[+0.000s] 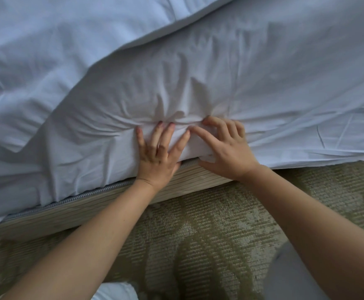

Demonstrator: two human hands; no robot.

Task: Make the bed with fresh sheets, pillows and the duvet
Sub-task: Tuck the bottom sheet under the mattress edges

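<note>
A white sheet (252,79) covers the mattress and hangs wrinkled over its near edge. My left hand (158,152) presses flat on the sheet at the mattress side, fingers spread and straight. Beside it, my right hand (224,148) grips a bunched fold of the sheet at the edge, fingers curled on top and thumb under the fabric by the bed base. A second white layer, probably the duvet (57,40), lies folded back across the upper left of the bed.
A ribbed beige bed base (85,204) runs under the mattress, with a grey corded seam along it. Patterned olive carpet (198,234) fills the foreground. A white cloth (116,291) lies on the floor at the bottom edge.
</note>
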